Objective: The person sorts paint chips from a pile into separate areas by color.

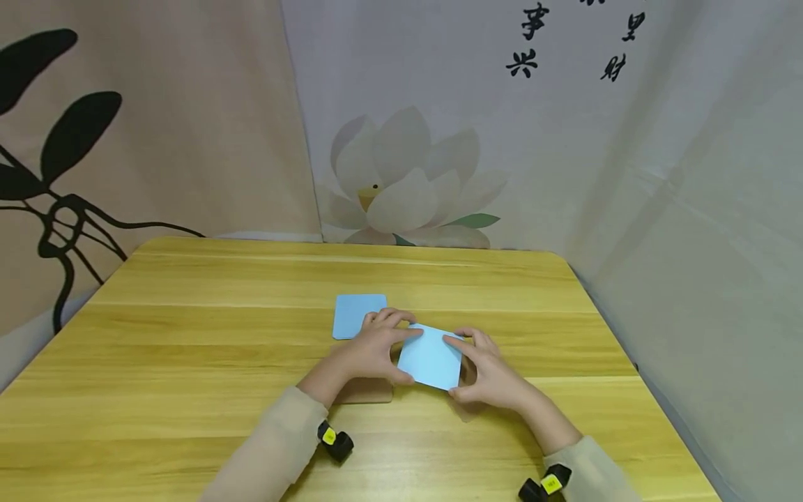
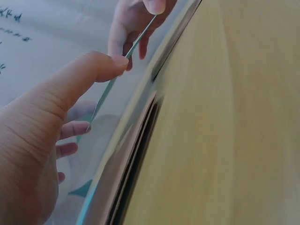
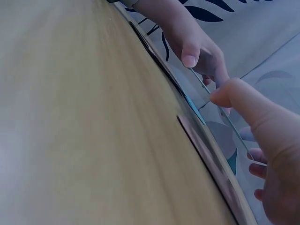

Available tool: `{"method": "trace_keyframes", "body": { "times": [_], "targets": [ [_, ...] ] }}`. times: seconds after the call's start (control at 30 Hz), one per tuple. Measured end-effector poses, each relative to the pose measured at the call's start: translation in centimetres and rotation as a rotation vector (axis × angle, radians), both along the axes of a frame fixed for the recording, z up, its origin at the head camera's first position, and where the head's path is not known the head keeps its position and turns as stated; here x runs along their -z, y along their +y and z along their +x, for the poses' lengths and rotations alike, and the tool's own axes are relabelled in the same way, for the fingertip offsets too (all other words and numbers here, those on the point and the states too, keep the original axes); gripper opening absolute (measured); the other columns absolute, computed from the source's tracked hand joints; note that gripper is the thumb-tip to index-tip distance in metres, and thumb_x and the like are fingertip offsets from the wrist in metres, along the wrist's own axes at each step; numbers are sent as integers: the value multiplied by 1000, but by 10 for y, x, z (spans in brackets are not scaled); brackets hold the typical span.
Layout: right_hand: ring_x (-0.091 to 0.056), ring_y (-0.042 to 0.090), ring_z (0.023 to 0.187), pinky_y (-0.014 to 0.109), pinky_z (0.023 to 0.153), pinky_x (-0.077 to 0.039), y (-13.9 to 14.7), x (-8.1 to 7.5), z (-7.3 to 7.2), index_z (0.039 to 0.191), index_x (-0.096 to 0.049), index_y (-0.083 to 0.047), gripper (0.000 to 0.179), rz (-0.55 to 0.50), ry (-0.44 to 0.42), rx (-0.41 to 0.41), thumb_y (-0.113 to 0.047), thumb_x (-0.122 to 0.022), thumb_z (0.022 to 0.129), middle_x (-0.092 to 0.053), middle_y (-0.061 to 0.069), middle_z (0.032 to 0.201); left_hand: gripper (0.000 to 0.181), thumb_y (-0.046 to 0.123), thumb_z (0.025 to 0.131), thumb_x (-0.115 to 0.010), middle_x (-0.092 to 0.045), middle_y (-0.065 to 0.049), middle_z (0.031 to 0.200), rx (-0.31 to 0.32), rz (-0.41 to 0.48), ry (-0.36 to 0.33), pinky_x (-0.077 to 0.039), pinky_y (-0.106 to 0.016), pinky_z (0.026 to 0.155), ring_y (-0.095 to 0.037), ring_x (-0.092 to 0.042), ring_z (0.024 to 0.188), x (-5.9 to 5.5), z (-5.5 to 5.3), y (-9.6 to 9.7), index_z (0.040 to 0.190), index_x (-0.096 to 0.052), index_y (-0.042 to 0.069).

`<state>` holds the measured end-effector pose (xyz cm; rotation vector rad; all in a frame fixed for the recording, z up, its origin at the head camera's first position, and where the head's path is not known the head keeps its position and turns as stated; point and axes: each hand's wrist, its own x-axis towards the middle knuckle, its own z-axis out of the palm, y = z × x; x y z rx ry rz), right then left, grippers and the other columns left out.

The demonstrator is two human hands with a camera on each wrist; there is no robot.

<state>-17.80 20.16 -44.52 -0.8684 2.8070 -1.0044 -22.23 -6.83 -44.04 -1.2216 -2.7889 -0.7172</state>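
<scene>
A thin light-blue square card (image 1: 431,357) is held up between both hands, its face turned toward the head camera. My left hand (image 1: 376,346) pinches its left side between thumb and fingers. On the opposite side, my right hand (image 1: 489,376) grips the card the same way. The wrist views show the card nearly edge-on, above the tabletop. Another blue square (image 1: 355,314) lies flat behind the left hand, which partly covers it. Under the left wrist is a brown square (image 1: 366,392), and a second brown square (image 1: 465,408) is mostly hidden beneath the right hand.
A wooden table (image 1: 188,418) with rounded far corners carries everything. Behind it hangs a pale curtain (image 1: 426,63) printed with a lotus, dark leaves and writing. Each sleeve cuff has a black wrist camera (image 1: 339,446) with a yellow label.
</scene>
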Motion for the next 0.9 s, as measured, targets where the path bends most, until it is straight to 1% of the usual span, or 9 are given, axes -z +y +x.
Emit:
{"method": "trace_keyframes", "body": {
  "times": [0.13,0.23,0.4,0.53,0.63,0.77,0.9],
  "targets": [
    [-24,34,131,60,97,-28,-11,-2,-9,146,-42,-17,86,-15,-7,-39,-30,-81,71,-30,12,147,85,55,69,-78,-41,-5,143,-38,19,-1,-21,-49,95,-24,-27,131,-1,-1,-13,140,-53,16],
    [-22,32,133,58,98,-28,-20,-4,-17,146,-42,-18,85,-15,-7,-66,-28,-81,72,-30,12,148,84,54,69,-78,-40,-6,144,-62,35,-9,-19,-50,96,-24,-26,132,0,-3,-24,140,-52,15],
    [-21,29,135,56,100,-29,-36,-7,-31,147,-42,-17,84,13,-9,-103,-28,-80,73,-28,10,150,84,52,69,-79,-39,-7,144,-99,67,-12,-17,-53,98,-25,-26,132,2,-4,-41,139,-53,15],
    [-20,26,136,53,101,-29,-50,-9,-40,147,-41,-17,83,38,-16,-116,-29,-79,74,-26,8,151,85,51,67,-81,-40,-8,144,-126,90,2,-17,-55,97,-27,-28,130,3,-6,-56,138,-54,13],
    [-21,27,136,52,102,-29,-59,-8,-46,147,-41,-16,82,45,-14,-133,-30,-79,75,-26,9,151,85,52,68,-81,-40,-8,144,-149,91,6,-17,-55,96,-29,-28,130,4,-8,-65,138,-54,13],
    [-20,28,136,53,102,-29,-69,-7,-55,147,-41,-15,81,42,-27,-151,-31,-79,77,-24,12,152,84,50,69,-81,-39,-9,146,-176,95,-11,-15,-57,98,-31,-27,131,3,-11,-75,138,-54,12],
    [-19,28,137,53,103,-29,-78,-7,-65,147,-41,-15,81,39,-40,-161,-30,-79,77,-24,12,153,82,47,69,-82,-38,-10,146,-197,110,-20,-14,-57,98,-32,-26,131,1,-15,-82,137,-54,10]
  ]
}}
